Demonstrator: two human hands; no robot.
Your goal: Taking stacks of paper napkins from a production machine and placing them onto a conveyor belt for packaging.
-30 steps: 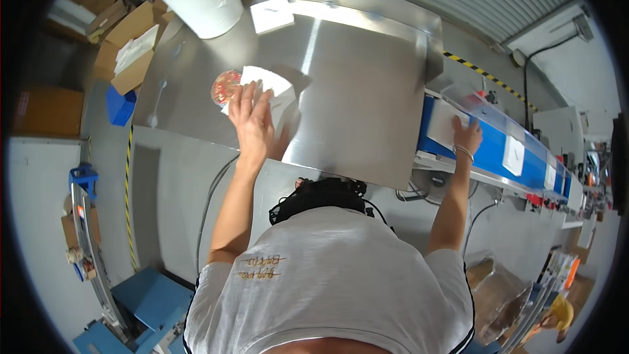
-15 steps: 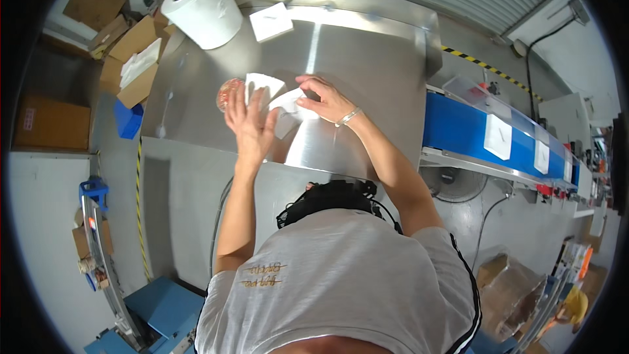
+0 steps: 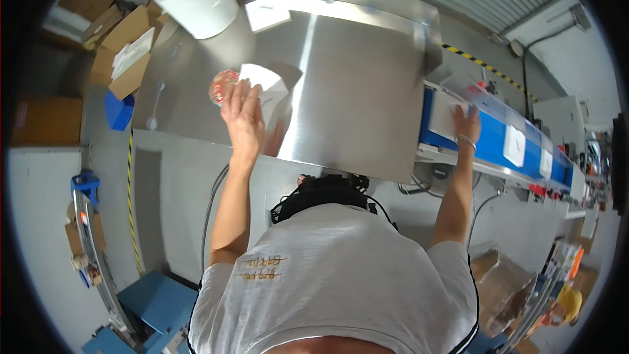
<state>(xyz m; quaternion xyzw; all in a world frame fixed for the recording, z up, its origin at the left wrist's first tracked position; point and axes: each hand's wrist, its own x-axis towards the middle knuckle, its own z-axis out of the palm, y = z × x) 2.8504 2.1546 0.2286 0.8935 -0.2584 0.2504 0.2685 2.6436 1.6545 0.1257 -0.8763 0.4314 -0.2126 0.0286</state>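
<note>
My left hand (image 3: 244, 121) lies with its fingers stretched out over the lower edge of some flat white packets (image 3: 259, 77) on the steel table (image 3: 360, 92). Just left of its fingertips is a round red-and-white patterned thing (image 3: 221, 85), partly covered by the hand; its kind I cannot make out. Far to the right, my right hand (image 3: 466, 128) grips the right side of another flat white packet (image 3: 445, 116), at the near end of the blue conveyor belt (image 3: 489, 136). Part of that packet is hidden under the fingers.
A big white paper roll (image 3: 204, 3) stands at the table's back left beside a white packet (image 3: 267, 12). Further along the belt lie white packets (image 3: 514, 146) under a clear guard. An open cardboard box (image 3: 128, 56) and a blue bin (image 3: 119, 110) are left of the table.
My right hand has swung from the table's middle to the belt with a white packet. The left hand stays by the other packets. Those on the belt have moved further right.
</note>
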